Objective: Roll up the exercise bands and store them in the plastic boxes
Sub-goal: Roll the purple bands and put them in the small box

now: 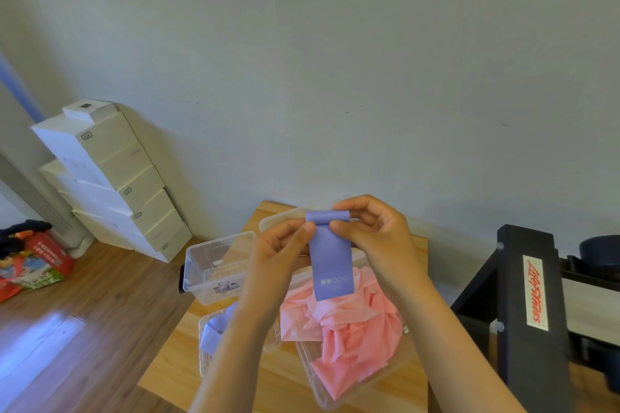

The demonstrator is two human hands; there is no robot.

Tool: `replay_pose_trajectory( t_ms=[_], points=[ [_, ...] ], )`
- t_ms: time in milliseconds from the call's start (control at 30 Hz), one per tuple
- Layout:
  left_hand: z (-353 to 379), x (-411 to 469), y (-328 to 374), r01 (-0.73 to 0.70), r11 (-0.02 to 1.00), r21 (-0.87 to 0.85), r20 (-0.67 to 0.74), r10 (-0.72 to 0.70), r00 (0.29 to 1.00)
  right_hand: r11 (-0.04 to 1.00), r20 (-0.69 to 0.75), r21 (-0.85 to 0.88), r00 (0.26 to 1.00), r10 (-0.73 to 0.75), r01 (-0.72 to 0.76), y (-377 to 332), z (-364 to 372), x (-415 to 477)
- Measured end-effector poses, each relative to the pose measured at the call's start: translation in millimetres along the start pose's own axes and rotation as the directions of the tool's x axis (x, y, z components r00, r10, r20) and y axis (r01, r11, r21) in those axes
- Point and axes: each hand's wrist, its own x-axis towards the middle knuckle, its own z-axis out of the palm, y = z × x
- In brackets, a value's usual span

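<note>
Purple band (330, 258) pinched by left hand (281, 245) and right hand (372, 228) at rolled top (tail hangs free). Risk: slack pinch, springy roll uncoils, drops onto pink bands (349, 329).

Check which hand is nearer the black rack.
Right. The right hand pinches the purple band on the side toward the rack; the left hand pinches the band's other edge, farther from the rack.
</note>
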Motion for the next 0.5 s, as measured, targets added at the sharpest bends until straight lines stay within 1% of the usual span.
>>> replay_pose_trajectory(
  t_ms=[100,233,367,433,500],
  points=[
    [3,-2,4,-0.064,0.997,0.049,0.056,0.061,0.997,1.000,0.040,0.002,0.999,-0.007,0.007,0,0,-1],
    [3,2,3,-0.056,0.997,0.056,-0.019,0.057,0.998,1.000,0.049,-0.016,0.999,0.008,-0.007,1,0,-3],
    [-5,8,-7,-0.127,0.971,0.200,-0.083,0.146,0.986,0.997,0.066,-0.032,0.995,0.071,-0.069,2,-3,-1],
    [-6,7,-10,-0.159,0.957,0.241,-0.075,0.182,0.980,0.993,0.068,-0.042,0.991,0.112,-0.109,3,-4,2],
    [-6,7,-12,-0.164,0.953,0.256,-0.057,0.184,0.981,0.990,0.063,-0.048,0.989,0.134,-0.131,5,-4,4]
  ],
)
